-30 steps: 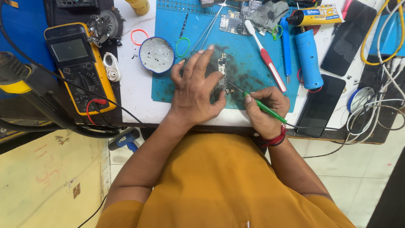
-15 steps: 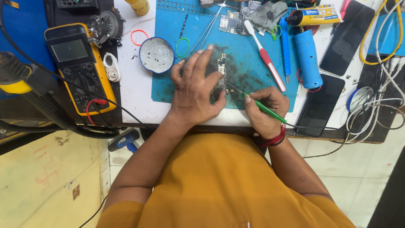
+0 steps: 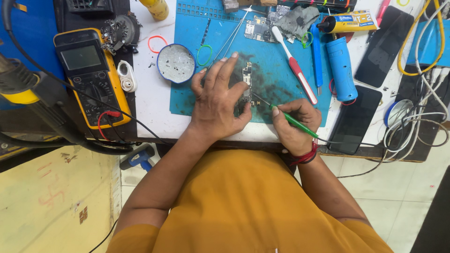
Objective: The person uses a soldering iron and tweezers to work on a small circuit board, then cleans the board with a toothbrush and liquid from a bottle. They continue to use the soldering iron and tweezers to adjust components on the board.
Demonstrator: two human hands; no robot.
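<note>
My left hand (image 3: 218, 100) lies flat on the blue work mat (image 3: 281, 61), fingers spread, pressing down a narrow phone circuit board (image 3: 246, 82) that sticks out past my fingertips. My right hand (image 3: 294, 124) grips a thin green-handled soldering iron (image 3: 293, 121) like a pen. Its metal tip touches the lower right edge of the board, just beside my left thumb. A cable runs from the tool's back end toward the right.
A yellow multimeter (image 3: 89, 75) lies at the left, a round blue dish (image 3: 176, 63) next to my left hand. Tweezers (image 3: 232, 33), a red-and-white brush (image 3: 295, 68), a blue cylindrical tool (image 3: 341, 68), two dark phones (image 3: 355, 119) and tangled cables (image 3: 422, 117) crowd the right.
</note>
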